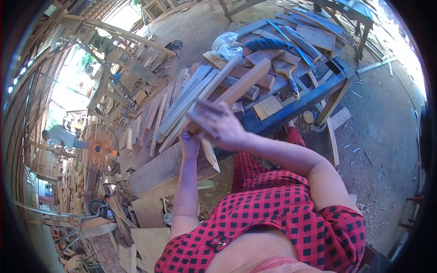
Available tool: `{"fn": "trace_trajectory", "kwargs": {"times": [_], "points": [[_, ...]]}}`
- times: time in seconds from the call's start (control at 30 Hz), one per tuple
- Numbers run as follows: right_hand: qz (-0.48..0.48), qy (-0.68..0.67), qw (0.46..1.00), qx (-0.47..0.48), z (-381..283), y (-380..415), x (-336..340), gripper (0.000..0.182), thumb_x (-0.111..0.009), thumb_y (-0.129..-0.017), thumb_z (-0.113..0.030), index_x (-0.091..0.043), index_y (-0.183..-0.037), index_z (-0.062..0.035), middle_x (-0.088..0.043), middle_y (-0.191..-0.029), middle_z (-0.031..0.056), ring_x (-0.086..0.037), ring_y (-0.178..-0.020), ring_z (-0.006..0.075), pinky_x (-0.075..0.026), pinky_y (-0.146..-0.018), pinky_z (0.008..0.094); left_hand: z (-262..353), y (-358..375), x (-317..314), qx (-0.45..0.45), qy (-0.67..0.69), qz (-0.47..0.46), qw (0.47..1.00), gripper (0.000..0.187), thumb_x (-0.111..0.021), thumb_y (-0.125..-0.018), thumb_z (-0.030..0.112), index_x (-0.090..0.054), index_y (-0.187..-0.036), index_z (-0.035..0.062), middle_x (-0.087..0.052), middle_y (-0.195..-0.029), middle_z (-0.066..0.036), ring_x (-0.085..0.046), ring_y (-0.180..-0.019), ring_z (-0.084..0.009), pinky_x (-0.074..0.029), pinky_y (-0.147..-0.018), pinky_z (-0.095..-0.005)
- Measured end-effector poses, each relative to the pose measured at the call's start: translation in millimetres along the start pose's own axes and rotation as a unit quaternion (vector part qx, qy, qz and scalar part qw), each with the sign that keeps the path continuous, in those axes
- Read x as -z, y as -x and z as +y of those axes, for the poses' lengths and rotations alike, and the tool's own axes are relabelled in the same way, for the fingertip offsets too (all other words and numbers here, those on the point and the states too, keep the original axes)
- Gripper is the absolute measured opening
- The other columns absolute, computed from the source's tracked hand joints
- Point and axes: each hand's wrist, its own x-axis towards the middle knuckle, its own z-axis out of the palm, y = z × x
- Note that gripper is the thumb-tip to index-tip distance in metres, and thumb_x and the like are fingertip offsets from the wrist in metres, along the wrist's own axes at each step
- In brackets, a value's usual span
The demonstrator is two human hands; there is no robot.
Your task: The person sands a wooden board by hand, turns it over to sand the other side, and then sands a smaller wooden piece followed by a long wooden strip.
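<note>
My left hand (190,142) is closed around a pale wooden strip (210,156) near its lower end, which tapers and sticks out past the hand. Pressed over the wood just above is my right hand (225,127), smeared by motion. Under its palm and fingers is a flat, brownish-grey block (203,117), blurred too, so its exact kind does not show. A squared wooden bar (246,81) slants up and away from the right hand across the bench. Where the strip and the bar pass beneath my hands is hidden.
Beyond my hands, a blue-edged bench (291,101) carries wood offcuts, a clear plastic bag (225,44) and a wide brush (288,75). A thick timber beam (157,172) lies left. A round fan (97,148) and another person (63,135) are farther left.
</note>
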Motion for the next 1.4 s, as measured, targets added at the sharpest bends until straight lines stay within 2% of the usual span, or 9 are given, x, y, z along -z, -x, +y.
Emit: {"fn": "trace_trajectory", "kwargs": {"times": [0.13, 0.2, 0.27, 0.43, 0.63, 0.97, 1.03, 1.13, 1.4], "points": [[-0.065, -0.039, 0.996, 0.053, -19.3, 1.1, 2.2, 0.063, -0.048, -0.09, -0.041, -0.025, -0.145, -0.0217, -0.045, -0.137, 0.011, -0.028, -0.136, 0.025, -0.018, -0.106, 0.0532, 12.3, 5.0, -12.7, 0.034, 0.172, 0.065, 0.982, 0.028, -0.062, -0.086, 0.011, -0.061, -0.112, 0.0003, -0.064, -0.106, -0.007, -0.061, -0.097, -0.014, -0.048, -0.091, -0.033], [-0.14, -0.017, 0.988, 0.061, -4.3, 2.2, 11.5, 0.063, -0.049, -0.09, -0.041, -0.026, -0.145, -0.0214, -0.042, -0.14, 0.0107, -0.029, -0.136, 0.0238, -0.018, -0.106, 0.0524, -0.3, 5.8, 1.1, 0.028, 0.023, 0.043, 0.998, 0.027, -0.064, -0.085, 0.007, -0.062, -0.11, 0.0006, -0.064, -0.104, -0.006, -0.061, -0.097, -0.0141, -0.047, -0.093, -0.0331], [-0.015, 0.043, 0.998, 0.051, 22.7, 5.4, 18.5, 0.064, -0.053, -0.088, -0.041, -0.029, -0.144, -0.023, -0.047, -0.136, 0.011, -0.035, -0.133, 0.0208, -0.022, -0.102, 0.0537, -8.5, -0.5, 7.1, -0.023, -0.056, -0.015, 0.998, 0.027, -0.065, -0.082, 0.002, -0.062, -0.109, 0.0002, -0.064, -0.103, -0.007, -0.062, -0.092, -0.0148, -0.052, -0.085, -0.0315], [-0.03, 0.146, 0.971, -0.185, 118.1, 6.1, 61.4, 0.06, -0.048, -0.09, -0.044, -0.027, -0.144, -0.0275, -0.038, -0.143, 0.0079, -0.035, -0.133, 0.0236, -0.015, -0.107, 0.0584, 12.7, -0.4, -14.0, 0.026, 0.012, 0.021, 0.999, 0.03, -0.068, -0.079, -0.001, -0.062, -0.109, 0.0009, -0.064, -0.1, -0.007, -0.063, -0.084, -0.0122, -0.058, -0.065, -0.0242], [0.026, 0.179, 0.933, -0.313, 172.5, 6.0, 62.4, 0.063, -0.047, -0.089, -0.046, -0.024, -0.145, -0.0284, -0.037, -0.144, 0.0081, -0.031, -0.135, 0.0244, -0.013, -0.108, 0.0585, 11.8, -1.3, -13.4, 0.018, 0.002, 0.016, 1.0, 0.03, -0.069, -0.08, 0.001, -0.062, -0.109, 0.0014, -0.064, -0.1, -0.007, -0.063, -0.085, -0.0127, -0.058, -0.068, -0.0255], [-0.029, 0.011, 0.999, -0.018, -0.4, 0.1, 9.6, 0.065, -0.053, -0.087, -0.037, -0.029, -0.144, -0.0194, -0.047, -0.134, 0.0122, -0.032, -0.134, 0.024, -0.022, -0.1, 0.0529, -3.4, -1.2, 0.3, -0.006, 0.001, -0.001, 1.0, 0.03, -0.069, -0.079, 0.001, -0.062, -0.107, -0.0014, -0.065, -0.104, -0.008, -0.062, -0.089, -0.0138, -0.054, -0.079, -0.028], [-0.027, -0.035, 0.998, 0.034, -17.8, 3.6, -4.7, 0.062, -0.053, -0.087, -0.037, -0.031, -0.143, -0.0197, -0.049, -0.132, 0.0097, -0.035, -0.133, 0.0204, -0.02, -0.102, 0.0521, -21.6, 0.9, 15.7, 0.072, 0.194, 0.045, 0.977, 0.029, -0.068, -0.079, 0.001, -0.063, -0.108, -0.0013, -0.065, -0.106, -0.008, -0.062, -0.09, -0.0142, -0.052, -0.082, -0.0286], [-0.043, -0.012, 0.996, 0.073, -6.4, 5.8, -2.7, 0.064, -0.052, -0.088, -0.04, -0.029, -0.144, -0.02, -0.05, -0.131, 0.0096, -0.036, -0.132, 0.02, -0.019, -0.103, 0.0499, -21.6, 4.7, 16.0, -0.022, -0.001, 0.026, 0.999, 0.028, -0.066, -0.081, 0.003, -0.062, -0.108, -0.0007, -0.064, -0.107, -0.008, -0.062, -0.091, -0.014, -0.051, -0.083, -0.0293], [-0.023, 0.19, 0.969, -0.154, 116.9, 12.4, 59.4, 0.063, -0.046, -0.091, -0.045, -0.023, -0.146, -0.0248, -0.039, -0.143, 0.008, -0.033, -0.134, 0.0242, -0.02, -0.105, 0.0561, 9.2, -0.6, -11.6, 0.026, 0.019, 0.017, 0.999, 0.032, -0.069, -0.079, 0.0, -0.062, -0.11, 0.0005, -0.064, -0.1, -0.007, -0.063, -0.084, -0.0133, -0.058, -0.068, -0.026]]}}
